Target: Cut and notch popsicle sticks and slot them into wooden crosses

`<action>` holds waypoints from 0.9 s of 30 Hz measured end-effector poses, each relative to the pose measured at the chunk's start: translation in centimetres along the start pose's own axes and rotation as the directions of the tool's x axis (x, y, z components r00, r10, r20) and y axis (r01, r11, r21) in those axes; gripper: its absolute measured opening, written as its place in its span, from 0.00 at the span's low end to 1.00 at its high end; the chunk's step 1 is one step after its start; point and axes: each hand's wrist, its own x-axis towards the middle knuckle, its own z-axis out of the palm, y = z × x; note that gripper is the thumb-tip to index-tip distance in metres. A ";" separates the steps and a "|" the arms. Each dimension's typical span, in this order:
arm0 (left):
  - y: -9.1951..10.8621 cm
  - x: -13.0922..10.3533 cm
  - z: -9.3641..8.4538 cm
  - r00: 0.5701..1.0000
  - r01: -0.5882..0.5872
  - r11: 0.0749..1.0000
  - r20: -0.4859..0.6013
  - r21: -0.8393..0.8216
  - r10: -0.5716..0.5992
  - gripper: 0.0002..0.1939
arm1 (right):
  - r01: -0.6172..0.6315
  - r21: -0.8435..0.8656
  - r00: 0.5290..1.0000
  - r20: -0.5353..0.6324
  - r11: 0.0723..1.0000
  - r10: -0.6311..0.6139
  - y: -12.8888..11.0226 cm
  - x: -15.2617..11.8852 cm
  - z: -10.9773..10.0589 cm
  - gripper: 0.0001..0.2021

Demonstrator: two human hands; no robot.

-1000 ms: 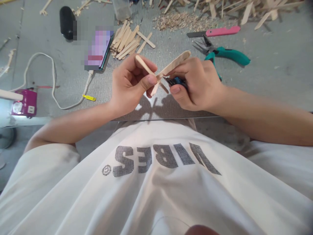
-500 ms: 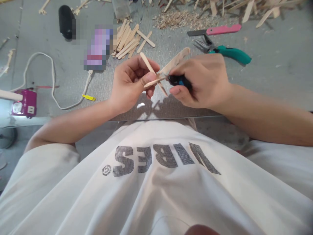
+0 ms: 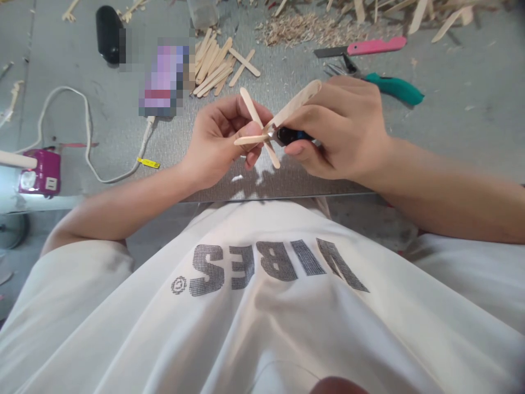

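Pinched between the thumb and fingers of my left hand (image 3: 219, 139) are crossed wooden craft sticks (image 3: 251, 140), meeting at one point and fanning out in several directions. One longer stick (image 3: 297, 104) of that bundle slants up to the right, in front of my right hand's knuckles. My right hand (image 3: 355, 134) is closed around a short tool with a black and blue handle (image 3: 292, 135). Its small metal tip touches the sticks where they cross; the kind of tool is not clear. Both hands are just above the table's near edge.
A pile of craft sticks (image 3: 213, 65) and wood shavings (image 3: 299, 30) lie beyond my hands. Pliers with teal grips (image 3: 396, 88) and a pink-handled blade (image 3: 375, 46) are at the right. Leftward are a phone (image 3: 164, 82), its white cable (image 3: 87, 109) and a purple box (image 3: 46, 172).
The sticks have turned slightly in my left hand; the long one now stands in front of my right knuckles. My right hand has tilted the tool slightly, its tip still at the crossing.
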 end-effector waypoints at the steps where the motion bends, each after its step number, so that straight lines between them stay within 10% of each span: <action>1: 0.0 0.0 -0.1 1.000 0.006 1.000 0.015 -0.023 -0.006 0.30 | -0.009 0.002 1.000 0.005 1.000 0.009 -0.1 0.0 0.0 0.40; 15: 0.8 -0.2 0.5 0.999 -0.003 0.995 0.033 -0.098 0.007 0.27 | -0.136 0.108 0.985 0.122 0.985 0.123 -0.5 0.1 -0.1 0.45; 21: 0.7 -0.2 0.4 0.998 0.056 0.996 0.021 -0.071 -0.055 0.32 | 0.022 0.108 1.000 0.000 0.994 -0.023 -0.1 0.2 -0.4 0.34; 27: 0.0 -0.1 -0.4 0.988 0.085 0.991 0.133 -0.101 -0.072 0.31 | -0.008 0.171 0.993 0.116 0.985 -0.012 -0.5 0.6 -0.8 0.37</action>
